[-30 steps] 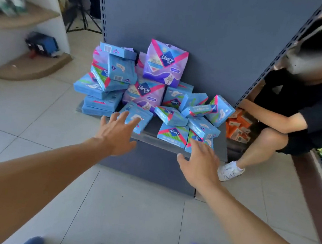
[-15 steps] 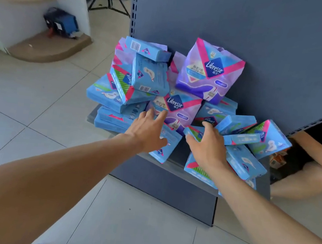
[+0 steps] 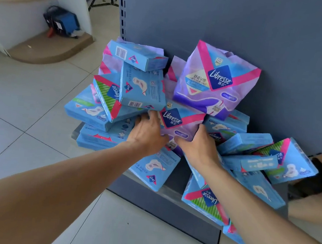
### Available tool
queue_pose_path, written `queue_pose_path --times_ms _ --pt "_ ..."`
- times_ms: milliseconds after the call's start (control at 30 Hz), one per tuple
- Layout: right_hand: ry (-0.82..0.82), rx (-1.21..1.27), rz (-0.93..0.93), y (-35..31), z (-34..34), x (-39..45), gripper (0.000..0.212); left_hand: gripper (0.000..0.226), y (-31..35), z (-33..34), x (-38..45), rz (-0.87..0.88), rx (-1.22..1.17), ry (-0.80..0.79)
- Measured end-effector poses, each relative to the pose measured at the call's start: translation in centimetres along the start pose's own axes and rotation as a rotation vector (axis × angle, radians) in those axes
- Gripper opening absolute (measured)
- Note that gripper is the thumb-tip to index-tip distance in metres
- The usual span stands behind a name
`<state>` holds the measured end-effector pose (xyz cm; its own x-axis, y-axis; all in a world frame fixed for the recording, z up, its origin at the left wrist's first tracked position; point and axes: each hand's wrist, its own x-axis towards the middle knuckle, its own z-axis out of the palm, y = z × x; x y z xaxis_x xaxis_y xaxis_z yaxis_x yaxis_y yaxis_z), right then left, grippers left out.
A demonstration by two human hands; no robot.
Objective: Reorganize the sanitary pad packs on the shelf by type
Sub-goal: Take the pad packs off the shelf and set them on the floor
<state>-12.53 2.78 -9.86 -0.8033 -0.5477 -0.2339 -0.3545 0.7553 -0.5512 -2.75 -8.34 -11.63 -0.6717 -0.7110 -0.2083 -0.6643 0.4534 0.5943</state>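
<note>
Grey shelf low on pale tiled floor

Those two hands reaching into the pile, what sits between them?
In the head view, a purple Libresse pack sits between the left hand and the right hand, which hold its two sides.

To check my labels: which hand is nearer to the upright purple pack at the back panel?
Right. The right hand lies just below the upright purple pack; the left hand is further left.
</note>
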Motion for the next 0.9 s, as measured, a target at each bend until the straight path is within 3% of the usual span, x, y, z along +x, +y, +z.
queue_pose_path --times_ms 167,333,467,600,700,900 --pt "0.017 0.103 0.048 -0.3 0.1 1.4 0.056 0.059 0.3 -0.1 0.9 -0.036 -0.035 0.047" --pt "0.116 0.173 -0.055 0.9 -1.1 1.9 0.063 0.048 1.9 0.1 1.0 -0.103 -0.245 0.088" --pt "0.109 0.272 -0.115 1.8 -2.1 1.2 0.054 0.044 3.2 0.0 0.7 -0.124 -0.318 0.075" --pt "0.047 0.392 -0.204 2.0 -3.8 0.4 0.04 0.039 3.8 -0.3 -0.2 -0.177 -0.226 0.055" --pt "0.009 0.479 -0.198 2.3 -5.2 0.3 0.038 0.04 3.5 -0.4 -1.0 -0.15 0.013 0.0" --pt "0.026 0.731 -0.152 4.4 -9.3 -0.5 0.017 0.033 2.8 -1.0 -2.4 -0.2 0.085 -0.047"
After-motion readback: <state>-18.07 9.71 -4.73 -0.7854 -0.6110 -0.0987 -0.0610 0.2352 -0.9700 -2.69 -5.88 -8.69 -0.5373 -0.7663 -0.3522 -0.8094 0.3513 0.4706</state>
